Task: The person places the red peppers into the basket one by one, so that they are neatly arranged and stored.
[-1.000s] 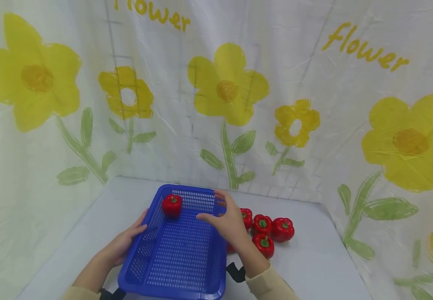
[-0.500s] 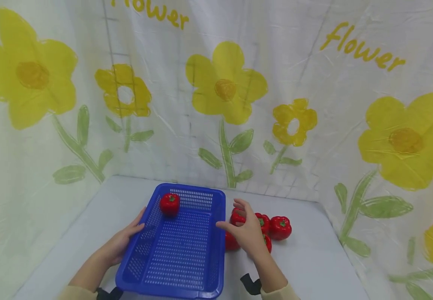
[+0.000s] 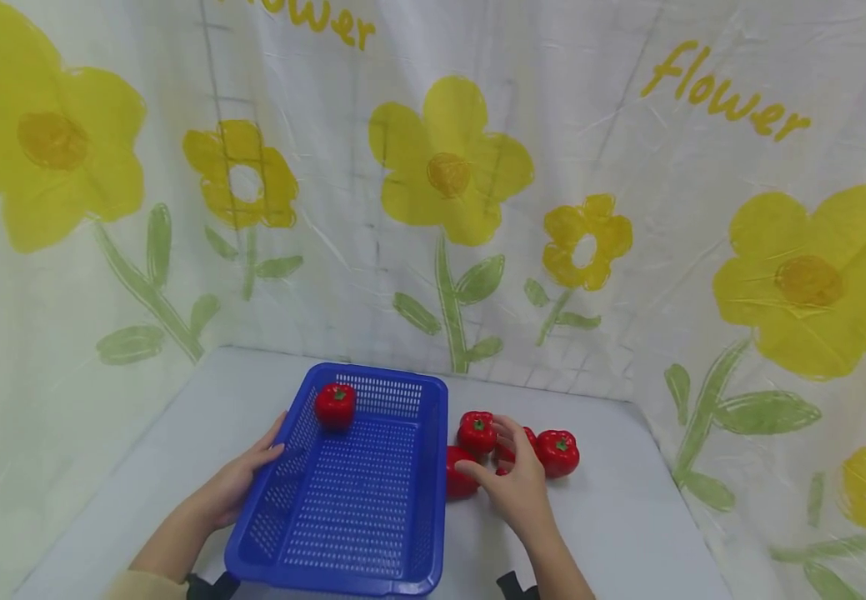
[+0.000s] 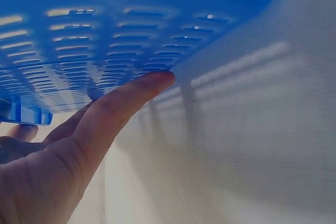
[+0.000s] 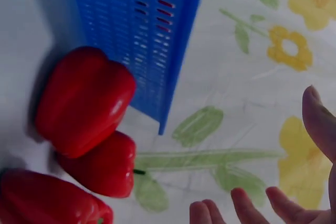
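A blue perforated plastic basket (image 3: 350, 500) stands on the table with one red bell pepper (image 3: 335, 407) in its far left corner. My left hand (image 3: 233, 490) lies along the basket's left side. In the left wrist view, an extended finger (image 4: 134, 95) reaches up to the slotted wall. Just right of the basket, my right hand (image 3: 521, 492) hovers over a group of red bell peppers (image 3: 477, 433), fingers spread and holding nothing. It partly hides the peppers behind it. The right wrist view shows a bell pepper (image 5: 86, 103) close beside the basket wall.
Beneath everything is a white table (image 3: 620, 517). A white curtain (image 3: 342, 275) printed with yellow flowers hangs behind it and along both sides. One more bell pepper (image 3: 557, 454) sits at the right end of the group.
My right hand has moved right, from over the basket's right rim to above the peppers on the table. The left hand stays at the basket's side.
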`<state>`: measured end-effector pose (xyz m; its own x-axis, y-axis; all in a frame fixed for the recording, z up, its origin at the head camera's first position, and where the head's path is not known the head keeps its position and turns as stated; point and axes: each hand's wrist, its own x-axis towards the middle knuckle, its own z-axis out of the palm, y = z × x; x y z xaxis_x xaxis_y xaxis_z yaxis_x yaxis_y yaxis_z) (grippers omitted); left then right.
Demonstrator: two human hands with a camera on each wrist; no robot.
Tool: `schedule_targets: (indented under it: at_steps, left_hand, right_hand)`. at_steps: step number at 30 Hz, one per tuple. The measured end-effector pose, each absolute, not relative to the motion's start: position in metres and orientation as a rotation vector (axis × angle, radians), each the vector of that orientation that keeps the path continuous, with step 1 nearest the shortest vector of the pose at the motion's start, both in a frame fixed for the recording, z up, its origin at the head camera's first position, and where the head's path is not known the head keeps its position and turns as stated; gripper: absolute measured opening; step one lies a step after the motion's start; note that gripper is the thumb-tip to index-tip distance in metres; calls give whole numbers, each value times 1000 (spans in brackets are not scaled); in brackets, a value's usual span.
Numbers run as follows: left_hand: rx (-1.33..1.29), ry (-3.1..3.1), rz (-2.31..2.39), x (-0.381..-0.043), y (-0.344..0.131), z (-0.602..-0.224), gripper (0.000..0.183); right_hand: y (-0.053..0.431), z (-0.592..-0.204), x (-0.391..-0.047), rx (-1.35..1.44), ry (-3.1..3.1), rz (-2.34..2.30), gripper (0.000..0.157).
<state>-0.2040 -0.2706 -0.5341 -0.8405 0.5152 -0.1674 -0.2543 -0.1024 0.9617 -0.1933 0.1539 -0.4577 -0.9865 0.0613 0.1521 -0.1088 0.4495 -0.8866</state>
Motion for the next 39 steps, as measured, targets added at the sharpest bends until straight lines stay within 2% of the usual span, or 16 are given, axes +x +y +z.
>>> schedule_targets:
  at_steps: [10, 25, 39]
  left_hand:
    - [300, 1697, 1972, -204, -270, -534, 61]
    - [302, 1704, 1981, -205, -269, -534, 61]
    - [268, 1694, 1991, -206, -267, -531, 63]
  right_hand:
    - [172, -474, -191, -92, -2502, 1436, 86]
    - [194, -517, -198, -256, -2570, 1400, 102]
    - [208, -552, -209, -403, -2685, 1442, 100]
